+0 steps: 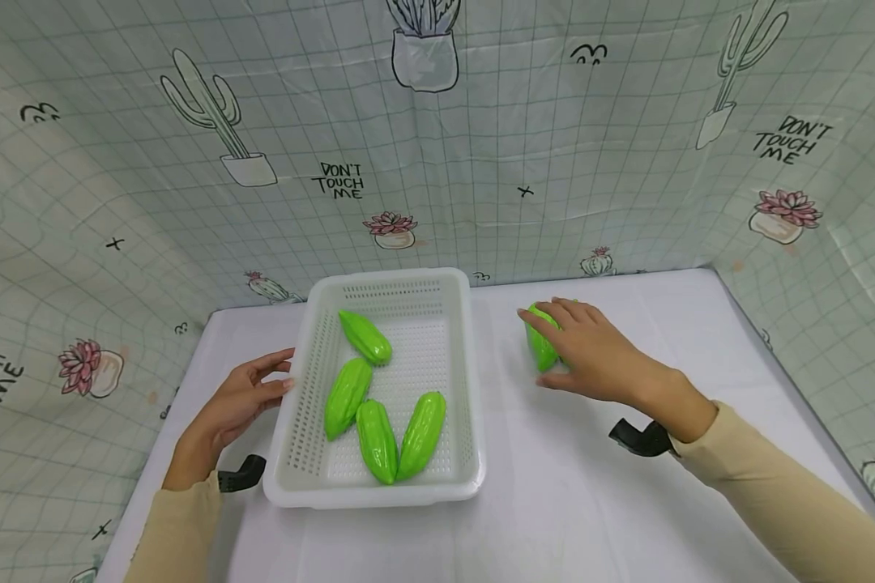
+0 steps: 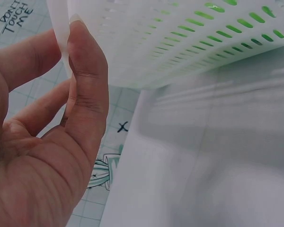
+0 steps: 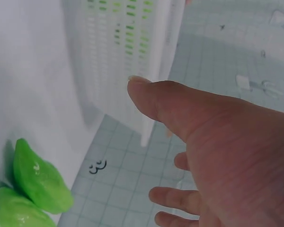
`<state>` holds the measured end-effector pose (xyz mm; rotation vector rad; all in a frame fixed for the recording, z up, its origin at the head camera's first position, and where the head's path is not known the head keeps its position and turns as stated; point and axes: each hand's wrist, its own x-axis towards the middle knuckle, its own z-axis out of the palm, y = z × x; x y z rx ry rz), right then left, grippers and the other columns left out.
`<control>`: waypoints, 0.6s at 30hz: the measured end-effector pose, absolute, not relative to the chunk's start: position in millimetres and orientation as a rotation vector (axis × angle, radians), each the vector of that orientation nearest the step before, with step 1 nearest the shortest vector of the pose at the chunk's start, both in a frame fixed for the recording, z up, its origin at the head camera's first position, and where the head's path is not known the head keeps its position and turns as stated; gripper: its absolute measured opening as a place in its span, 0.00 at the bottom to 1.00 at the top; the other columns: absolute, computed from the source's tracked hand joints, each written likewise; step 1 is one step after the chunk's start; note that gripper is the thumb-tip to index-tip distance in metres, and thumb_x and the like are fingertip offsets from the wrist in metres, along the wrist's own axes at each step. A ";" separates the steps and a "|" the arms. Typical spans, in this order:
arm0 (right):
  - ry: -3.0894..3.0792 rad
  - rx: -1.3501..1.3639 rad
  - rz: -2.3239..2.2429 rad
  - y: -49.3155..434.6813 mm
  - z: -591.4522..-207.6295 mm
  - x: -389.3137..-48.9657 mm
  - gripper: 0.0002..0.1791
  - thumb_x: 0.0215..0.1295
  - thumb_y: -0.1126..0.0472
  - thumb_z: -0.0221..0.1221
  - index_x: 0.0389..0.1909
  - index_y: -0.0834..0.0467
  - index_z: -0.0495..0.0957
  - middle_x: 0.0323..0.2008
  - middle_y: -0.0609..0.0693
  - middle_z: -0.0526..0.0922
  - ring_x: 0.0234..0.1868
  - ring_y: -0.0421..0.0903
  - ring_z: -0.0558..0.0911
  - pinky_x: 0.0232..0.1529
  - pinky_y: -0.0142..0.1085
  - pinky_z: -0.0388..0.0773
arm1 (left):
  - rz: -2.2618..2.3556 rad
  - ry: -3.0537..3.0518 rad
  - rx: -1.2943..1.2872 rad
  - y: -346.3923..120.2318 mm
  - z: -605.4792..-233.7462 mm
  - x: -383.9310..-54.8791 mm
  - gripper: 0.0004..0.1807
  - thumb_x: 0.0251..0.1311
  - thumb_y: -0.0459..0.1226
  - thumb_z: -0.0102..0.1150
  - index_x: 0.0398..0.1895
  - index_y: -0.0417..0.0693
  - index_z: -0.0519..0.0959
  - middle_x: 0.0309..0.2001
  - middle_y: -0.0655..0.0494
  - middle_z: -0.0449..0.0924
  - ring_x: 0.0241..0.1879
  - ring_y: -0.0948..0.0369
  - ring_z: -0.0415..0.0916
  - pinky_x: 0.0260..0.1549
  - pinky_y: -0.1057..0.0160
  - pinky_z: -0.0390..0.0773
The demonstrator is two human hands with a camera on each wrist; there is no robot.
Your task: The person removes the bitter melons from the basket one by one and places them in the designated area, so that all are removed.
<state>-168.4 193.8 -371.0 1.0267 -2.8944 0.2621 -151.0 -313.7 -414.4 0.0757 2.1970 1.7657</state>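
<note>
A white perforated plastic basket (image 1: 474, 437) stands on the table, with several glossy green, ribbed vegetables (image 1: 420, 437) lying inside, each tapering to a point. At its left rim, my left hand (image 1: 241, 401) pinches the edge between thumb and fingers, as the left wrist view shows close up. My right hand (image 1: 591, 352) hovers over the table right of the basket, fingers spread and holding nothing. Beneath it, partly hidden in the head view, is a green vegetable (image 1: 542, 344). The right wrist view shows two there side by side, one green vegetable (image 3: 40, 179) overlapping the other.
A white cloth covers the table (image 1: 554, 502). Behind and at both sides hangs a gridded curtain (image 1: 481, 146) printed with cacti and lettering, meeting the table's back edge close behind the basket. Black wrist mounts (image 1: 642, 437) stick out at both sleeves.
</note>
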 end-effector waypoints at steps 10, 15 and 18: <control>-2.855 1.054 0.254 174.4 -367.7 -156.5 0.49 0.60 0.50 0.78 0.78 0.61 0.66 0.72 0.65 0.72 0.75 0.68 0.67 0.74 0.64 0.63 | 1.760 2.208 0.085 -311.9 -415.2 -151.1 0.37 0.76 0.28 0.57 0.82 0.29 0.52 0.57 0.50 0.70 0.46 0.67 0.83 0.45 0.67 0.85; -2.797 1.098 0.216 165.2 -366.5 -150.9 0.48 0.59 0.49 0.78 0.76 0.61 0.68 0.70 0.64 0.74 0.73 0.67 0.70 0.72 0.63 0.66 | 1.764 2.205 0.083 -312.3 -415.4 -150.9 0.38 0.76 0.28 0.57 0.82 0.29 0.52 0.56 0.52 0.71 0.45 0.67 0.83 0.45 0.67 0.85; -2.786 1.116 0.186 158.8 -365.9 -148.1 0.48 0.59 0.47 0.78 0.76 0.60 0.69 0.70 0.64 0.74 0.72 0.66 0.70 0.72 0.62 0.67 | 1.768 2.203 0.085 -312.8 -415.6 -150.8 0.38 0.76 0.28 0.57 0.82 0.28 0.52 0.55 0.53 0.72 0.45 0.67 0.83 0.45 0.67 0.85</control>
